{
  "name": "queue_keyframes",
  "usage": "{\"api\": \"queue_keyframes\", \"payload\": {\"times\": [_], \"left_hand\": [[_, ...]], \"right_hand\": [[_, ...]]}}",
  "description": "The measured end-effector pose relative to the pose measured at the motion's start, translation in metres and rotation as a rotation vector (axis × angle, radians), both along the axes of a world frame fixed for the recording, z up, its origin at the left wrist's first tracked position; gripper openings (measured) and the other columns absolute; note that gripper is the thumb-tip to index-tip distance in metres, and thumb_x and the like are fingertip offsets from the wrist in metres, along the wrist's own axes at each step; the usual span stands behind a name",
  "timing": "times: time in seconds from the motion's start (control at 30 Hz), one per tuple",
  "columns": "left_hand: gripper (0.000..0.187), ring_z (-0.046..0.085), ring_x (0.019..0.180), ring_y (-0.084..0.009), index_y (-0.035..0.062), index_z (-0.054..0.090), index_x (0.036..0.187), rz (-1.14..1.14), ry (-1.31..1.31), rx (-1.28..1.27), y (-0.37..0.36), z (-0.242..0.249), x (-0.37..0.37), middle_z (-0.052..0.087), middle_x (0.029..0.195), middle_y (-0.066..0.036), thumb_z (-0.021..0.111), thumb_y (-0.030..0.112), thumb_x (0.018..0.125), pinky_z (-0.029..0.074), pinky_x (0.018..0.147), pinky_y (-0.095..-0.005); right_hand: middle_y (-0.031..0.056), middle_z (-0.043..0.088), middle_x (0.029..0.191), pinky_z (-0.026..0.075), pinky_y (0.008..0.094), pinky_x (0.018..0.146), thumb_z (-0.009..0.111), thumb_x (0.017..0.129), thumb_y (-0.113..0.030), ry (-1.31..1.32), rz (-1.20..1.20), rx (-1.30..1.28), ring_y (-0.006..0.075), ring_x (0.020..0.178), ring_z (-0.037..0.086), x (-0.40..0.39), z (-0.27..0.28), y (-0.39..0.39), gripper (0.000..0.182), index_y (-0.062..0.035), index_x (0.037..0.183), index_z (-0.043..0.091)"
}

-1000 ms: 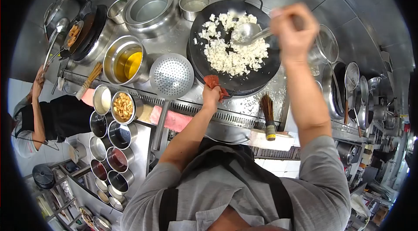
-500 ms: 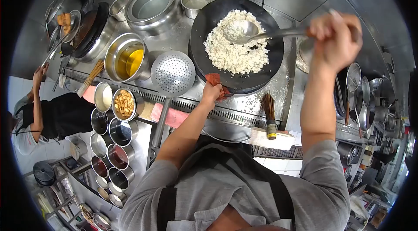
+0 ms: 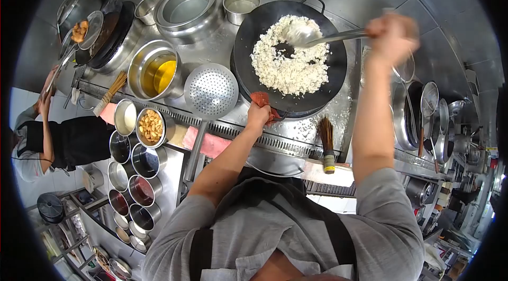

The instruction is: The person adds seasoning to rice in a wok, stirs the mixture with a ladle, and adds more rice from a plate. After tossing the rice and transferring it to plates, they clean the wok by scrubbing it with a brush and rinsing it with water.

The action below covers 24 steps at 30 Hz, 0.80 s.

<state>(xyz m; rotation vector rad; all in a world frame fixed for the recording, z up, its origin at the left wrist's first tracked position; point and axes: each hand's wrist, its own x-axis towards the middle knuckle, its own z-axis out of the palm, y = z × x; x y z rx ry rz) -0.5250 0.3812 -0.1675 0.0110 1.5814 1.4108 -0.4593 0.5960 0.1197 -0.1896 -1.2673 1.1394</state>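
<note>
A black wok (image 3: 296, 102) holds a spread of white rice (image 3: 286, 72), with dark patches of bare metal showing through. My right hand (image 3: 394, 37), slightly blurred, is closed around the handle of a steel ladle (image 3: 338, 36). The ladle's bowl rests in the rice at the upper part of the wok. My left hand (image 3: 259, 114) is closed over a red cloth (image 3: 260, 99) at the wok's near rim, where it covers part of the near handle. Just left of that hand lies a perforated strainer (image 3: 211, 90).
A pot of yellow oil (image 3: 159, 75), a large lidless pot (image 3: 188, 8) and a bowl of browned chunks (image 3: 150, 126) stand on the left. A bamboo brush (image 3: 326, 143) lies at the front edge. Farther left, another person (image 3: 79, 141) holds a strainer with fried pieces.
My right hand and the ladle have shifted left and slightly away from me. The rice has been pushed about, opening a dark gap below the ladle. My left hand stays on the cloth.
</note>
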Motion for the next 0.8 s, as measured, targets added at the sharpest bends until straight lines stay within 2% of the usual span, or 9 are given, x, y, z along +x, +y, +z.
{"api": "queue_keyframes", "payload": {"times": [0.17,0.3,0.4,0.5,0.57,0.63,0.7,0.77,0.8], "left_hand": [[0.026,0.057,0.051,-0.0176,0.0039,0.051,0.098,0.023,-0.043,0.047,-0.008,-0.006,0.007,0.062,0.068,-0.011,0.045,0.000,0.073,0.039,0.037,-0.0305],[0.023,0.062,0.057,-0.0190,0.0035,0.053,0.094,-0.037,-0.027,0.012,-0.001,-0.012,-0.002,0.063,0.069,-0.012,0.045,0.001,0.073,0.040,0.038,-0.0301],[0.022,0.060,0.056,-0.0180,0.0041,0.052,0.095,0.017,-0.036,0.063,0.000,-0.009,0.001,0.064,0.071,-0.011,0.045,0.002,0.074,0.040,0.039,-0.0302],[0.019,0.057,0.054,-0.0163,0.0047,0.053,0.092,0.043,-0.012,0.010,-0.002,-0.002,0.000,0.063,0.070,-0.010,0.045,0.004,0.075,0.041,0.040,-0.0305],[0.017,0.055,0.053,-0.0156,0.0047,0.054,0.091,0.014,-0.017,0.011,-0.003,-0.001,-0.001,0.062,0.070,-0.009,0.046,0.004,0.076,0.041,0.041,-0.0303],[0.016,0.054,0.053,-0.0149,0.0047,0.054,0.090,-0.003,-0.011,0.014,-0.005,0.002,-0.009,0.061,0.069,-0.009,0.046,0.005,0.077,0.040,0.041,-0.0302],[0.015,0.055,0.054,-0.0151,0.0042,0.055,0.089,-0.157,-0.115,0.021,-0.007,0.008,-0.015,0.062,0.070,-0.009,0.046,0.005,0.077,0.040,0.041,-0.0303],[0.015,0.055,0.054,-0.0153,0.0041,0.055,0.089,-0.164,-0.132,0.043,-0.003,0.009,-0.017,0.062,0.070,-0.010,0.046,0.005,0.077,0.039,0.041,-0.0303],[0.015,0.055,0.053,-0.0155,0.0041,0.055,0.088,-0.166,-0.155,0.049,-0.007,0.009,-0.016,0.062,0.071,-0.010,0.045,0.005,0.077,0.039,0.041,-0.0303]], "right_hand": [[0.0051,0.044,0.053,0.036,0.0295,0.042,0.062,0.080,-0.002,0.001,0.026,-0.226,0.0144,0.041,0.041,-0.017,0.013,-0.003,0.020,-0.0023,0.068,0.046],[0.0044,0.049,0.055,0.040,0.0291,0.048,0.063,0.079,-0.001,-0.104,0.263,0.024,0.0122,0.048,0.048,0.005,0.033,-0.063,0.018,-0.0036,0.067,0.050],[0.0021,0.053,0.057,0.037,0.0244,0.047,0.065,0.079,0.000,-0.461,0.083,0.349,0.0084,0.051,0.048,0.001,-0.029,-0.065,0.013,-0.0022,0.070,0.056],[0.0020,0.052,0.055,0.036,0.0240,0.045,0.065,0.080,0.000,-0.301,0.069,0.067,0.0089,0.049,0.048,0.014,-0.003,-0.044,0.015,-0.0024,0.069,0.055],[0.0043,0.052,0.054,0.037,0.0259,0.044,0.066,0.081,-0.003,-0.242,0.073,0.076,0.0115,0.044,0.047,0.042,0.042,-0.035,0.019,-0.0026,0.067,0.054],[0.0042,0.053,0.054,0.038,0.0269,0.044,0.068,0.080,-0.006,-0.191,0.378,0.046,0.0125,0.044,0.048,0.076,0.065,-0.036,0.019,-0.0022,0.067,0.056],[0.0040,0.056,0.056,0.040,0.0258,0.048,0.071,0.077,-0.006,-0.516,-0.328,0.756,0.0124,0.048,0.051,0.063,-0.002,-0.038,0.018,-0.0022,0.065,0.057],[0.0036,0.061,0.060,0.043,0.0236,0.053,0.074,0.073,-0.003,-0.328,0.009,0.305,0.0113,0.054,0.055,0.035,-0.052,-0.062,0.016,-0.0024,0.066,0.060],[0.0035,0.062,0.061,0.044,0.0231,0.056,0.073,0.072,-0.001,-0.377,-0.014,0.353,0.0105,0.057,0.057,0.026,-0.049,-0.062,0.015,-0.0025,0.066,0.060]]}}
